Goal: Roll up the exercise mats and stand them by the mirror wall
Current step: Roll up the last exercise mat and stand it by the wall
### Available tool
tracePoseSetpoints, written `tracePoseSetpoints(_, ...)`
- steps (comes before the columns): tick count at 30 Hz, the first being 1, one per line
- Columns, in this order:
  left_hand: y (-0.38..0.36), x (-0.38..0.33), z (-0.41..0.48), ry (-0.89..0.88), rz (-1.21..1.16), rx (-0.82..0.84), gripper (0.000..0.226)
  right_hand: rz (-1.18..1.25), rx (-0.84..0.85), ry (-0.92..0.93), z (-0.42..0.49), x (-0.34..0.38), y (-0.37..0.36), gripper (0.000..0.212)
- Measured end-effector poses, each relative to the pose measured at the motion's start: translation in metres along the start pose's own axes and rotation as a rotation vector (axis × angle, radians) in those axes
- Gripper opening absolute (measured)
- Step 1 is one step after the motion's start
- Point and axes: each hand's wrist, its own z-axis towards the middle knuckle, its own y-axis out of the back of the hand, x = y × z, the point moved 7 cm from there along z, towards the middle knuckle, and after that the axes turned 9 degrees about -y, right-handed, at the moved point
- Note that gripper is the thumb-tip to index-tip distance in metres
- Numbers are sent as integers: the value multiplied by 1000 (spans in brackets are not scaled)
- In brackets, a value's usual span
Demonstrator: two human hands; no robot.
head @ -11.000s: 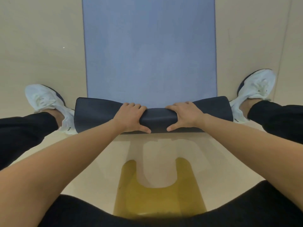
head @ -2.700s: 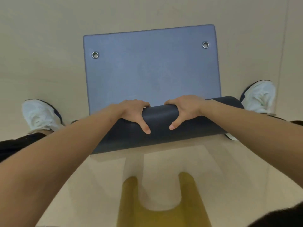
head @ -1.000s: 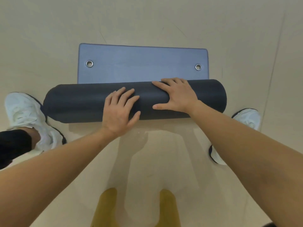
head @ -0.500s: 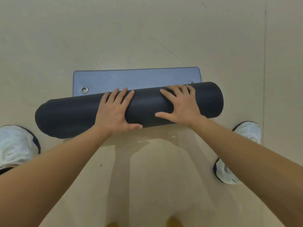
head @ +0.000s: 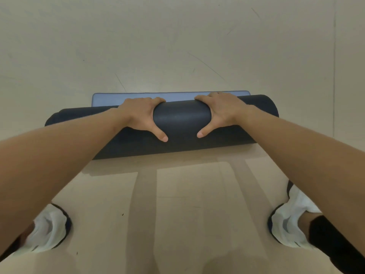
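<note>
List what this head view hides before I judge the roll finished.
- Fingers of the left hand and right hand: curled over the far side of the mat roll, tips hidden behind it.
- The flat end of the mat: only a thin strip shows beyond the roll; the rest is behind it.
- Roll ends: partly covered by the left forearm and right forearm.
- Mirror wall: outside the head view.

bare floor (head: 177, 46) lies open across the whole upper half of the frame. the rolled mat (head: 181, 123) bars the middle from side to side. below it, floor is free between the left shoe (head: 49, 228) at lower left and the right shoe (head: 290, 220) at lower right.
</note>
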Motion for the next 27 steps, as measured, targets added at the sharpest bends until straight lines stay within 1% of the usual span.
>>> tracePoseSetpoints(4, 10, 1, 8, 2, -81, 55, 125, 78, 75, -16, 7, 5, 8, 127)
tracePoseSetpoints(7, 0, -1, 4, 12, -114, 165, 115, 118, 175, -56, -8, 9, -11, 124)
tracePoseSetpoints(12, -55, -15, -28, 18, -241, 376, 111, 231, 376, -78, -53, 28, -63, 123)
tracePoseSetpoints(14, -84, -25, -49, 13, -271, 437, 109, 233, 450, -52, -72, 37, -88, 119)
tracePoseSetpoints(15, -97, -29, -60, 14, -280, 446, 107, 223, 458, -42, -82, 41, -98, 117)
tracePoseSetpoints(16, -105, -33, -70, 14, -290, 430, 104, 210, 443, -33, -90, 45, -102, 116)
tracePoseSetpoints(18, -111, -38, -87, 5, -272, 321, 108, 201, 403, -29, -101, 49, -103, 116)
tracePoseSetpoints(20, -105, -46, -105, -57, -173, 107, 109, 232, 404, -32, -104, 50, -101, 112)
tracePoseSetpoints(22, -99, -64, -125, -204, -33, -149, 97, 294, 431, -42, -103, 48, -99, 106)
tracePoseSetpoints(23, -102, -75, -135, -256, 48, -232, 92, 322, 434, -45, -103, 47, -97, 106)
tracePoseSetpoints(25, -121, -92, -148, -249, 185, -279, 96, 321, 397, -61, -101, 42, -94, 112)
tracePoseSetpoints(27, -138, -100, -150, -173, 271, -274, 108, 265, 310, -101, -102, 34, -93, 120)
